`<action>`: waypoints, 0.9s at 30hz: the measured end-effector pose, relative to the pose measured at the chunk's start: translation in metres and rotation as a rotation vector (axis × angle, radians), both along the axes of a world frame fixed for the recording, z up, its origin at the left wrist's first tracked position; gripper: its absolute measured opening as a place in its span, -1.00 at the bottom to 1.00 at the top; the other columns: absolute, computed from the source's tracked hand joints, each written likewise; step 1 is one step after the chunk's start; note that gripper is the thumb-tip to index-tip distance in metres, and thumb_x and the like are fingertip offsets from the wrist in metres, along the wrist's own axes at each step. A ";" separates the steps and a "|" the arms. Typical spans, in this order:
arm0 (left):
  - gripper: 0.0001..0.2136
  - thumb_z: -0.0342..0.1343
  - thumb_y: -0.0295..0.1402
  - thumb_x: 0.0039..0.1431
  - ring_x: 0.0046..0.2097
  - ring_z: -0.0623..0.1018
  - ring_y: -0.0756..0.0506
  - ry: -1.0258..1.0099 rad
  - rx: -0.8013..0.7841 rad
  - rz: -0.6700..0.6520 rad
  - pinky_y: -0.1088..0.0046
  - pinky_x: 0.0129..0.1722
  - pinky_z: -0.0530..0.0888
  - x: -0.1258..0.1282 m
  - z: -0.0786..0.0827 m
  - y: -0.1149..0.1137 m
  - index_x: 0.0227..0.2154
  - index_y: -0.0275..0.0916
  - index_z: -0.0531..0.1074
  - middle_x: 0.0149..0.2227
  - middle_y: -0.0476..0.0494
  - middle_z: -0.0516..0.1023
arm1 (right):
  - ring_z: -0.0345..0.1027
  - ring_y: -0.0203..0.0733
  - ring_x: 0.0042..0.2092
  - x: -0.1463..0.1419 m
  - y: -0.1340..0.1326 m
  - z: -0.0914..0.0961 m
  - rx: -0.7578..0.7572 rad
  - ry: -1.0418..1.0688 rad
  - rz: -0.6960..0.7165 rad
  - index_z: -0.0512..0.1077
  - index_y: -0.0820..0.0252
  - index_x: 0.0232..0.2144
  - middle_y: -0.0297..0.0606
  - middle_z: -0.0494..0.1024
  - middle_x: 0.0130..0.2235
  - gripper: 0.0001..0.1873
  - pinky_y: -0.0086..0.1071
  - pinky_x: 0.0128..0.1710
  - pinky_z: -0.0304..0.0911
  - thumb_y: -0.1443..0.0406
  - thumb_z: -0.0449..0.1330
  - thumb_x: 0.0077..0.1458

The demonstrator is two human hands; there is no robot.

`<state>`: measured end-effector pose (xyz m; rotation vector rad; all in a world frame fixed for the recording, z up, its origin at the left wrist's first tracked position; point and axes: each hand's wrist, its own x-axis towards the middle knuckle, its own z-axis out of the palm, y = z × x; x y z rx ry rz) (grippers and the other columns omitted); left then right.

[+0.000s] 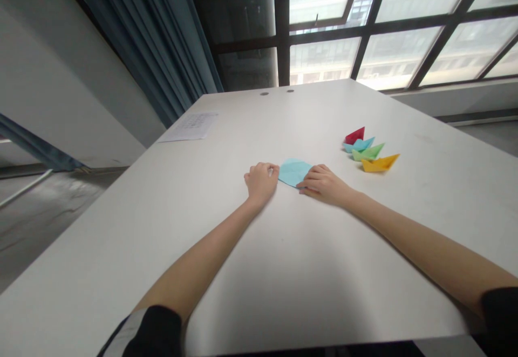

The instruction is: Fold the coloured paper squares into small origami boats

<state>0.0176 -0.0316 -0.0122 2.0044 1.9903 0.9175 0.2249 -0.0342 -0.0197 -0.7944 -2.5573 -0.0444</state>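
Note:
A light blue sheet of folding paper lies on the white table between my two hands. My left hand pinches its left corner, fingers curled together. At the lower right edge, my right hand has its fingers closed on the paper and covers that corner. The near edge looks straight, like a fold; how many layers there are I cannot tell.
To the right stand several folded paper boats: a red boat, a blue boat, a green boat and a yellow boat. A printed sheet lies at the table's left edge. Windows and a curtain are behind.

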 end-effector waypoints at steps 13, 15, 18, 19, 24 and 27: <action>-0.72 0.04 -0.18 0.05 -0.05 0.32 -0.26 0.180 -0.030 -0.124 0.14 -0.09 0.19 -0.006 -0.009 0.001 -0.19 -0.10 0.47 -0.12 -0.19 0.42 | 0.25 0.03 -0.14 0.018 0.021 -0.016 -0.115 0.102 -0.525 0.43 0.18 -0.12 -0.10 0.49 -0.15 -0.63 -0.15 -0.18 0.11 0.16 0.08 0.05; -0.72 0.04 -0.19 0.05 -0.04 0.31 -0.26 0.175 -0.027 -0.131 0.15 -0.09 0.19 -0.006 -0.009 0.001 -0.18 -0.10 0.46 -0.12 -0.19 0.41 | 0.26 0.02 -0.14 0.020 0.024 -0.020 -0.152 0.102 -0.533 0.44 0.15 -0.14 -0.11 0.49 -0.15 -0.65 -0.14 -0.18 0.12 0.16 0.07 0.05; -0.75 0.06 -0.21 0.04 -0.05 0.31 -0.25 0.163 -0.022 -0.131 0.16 -0.10 0.19 -0.006 -0.007 0.000 -0.21 -0.10 0.47 -0.13 -0.17 0.42 | 0.26 0.00 -0.13 0.020 0.025 -0.021 -0.179 0.143 -0.506 0.44 0.14 -0.17 -0.14 0.49 -0.16 -0.68 -0.14 -0.16 0.12 0.17 0.07 0.05; -0.76 0.07 -0.21 0.03 -0.05 0.31 -0.24 0.159 -0.016 -0.128 0.17 -0.10 0.19 -0.006 -0.006 0.000 -0.24 -0.11 0.47 -0.13 -0.17 0.43 | 0.27 -0.01 -0.13 0.020 0.026 -0.021 -0.184 0.164 -0.494 0.44 0.15 -0.18 -0.15 0.49 -0.16 -0.69 -0.14 -0.16 0.12 0.18 0.08 0.04; -0.86 0.09 -0.28 0.01 -0.07 0.32 -0.21 0.165 0.039 -0.135 0.20 -0.12 0.20 -0.004 -0.004 -0.002 -0.35 -0.12 0.46 -0.18 -0.13 0.44 | 0.28 -0.05 -0.16 0.021 0.026 -0.019 -0.194 0.221 -0.415 0.44 0.14 -0.28 -0.21 0.51 -0.20 -0.79 -0.17 -0.14 0.12 0.29 0.08 -0.01; -0.86 0.04 -0.40 0.01 -0.06 0.31 -0.19 0.185 0.051 -0.158 0.22 -0.12 0.20 -0.004 -0.004 -0.003 -0.39 -0.12 0.48 -0.18 -0.11 0.44 | 0.28 -0.08 -0.18 0.021 0.025 -0.017 -0.184 0.205 -0.385 0.47 0.14 -0.35 -0.22 0.51 -0.24 -0.76 -0.20 -0.16 0.12 0.40 0.04 -0.05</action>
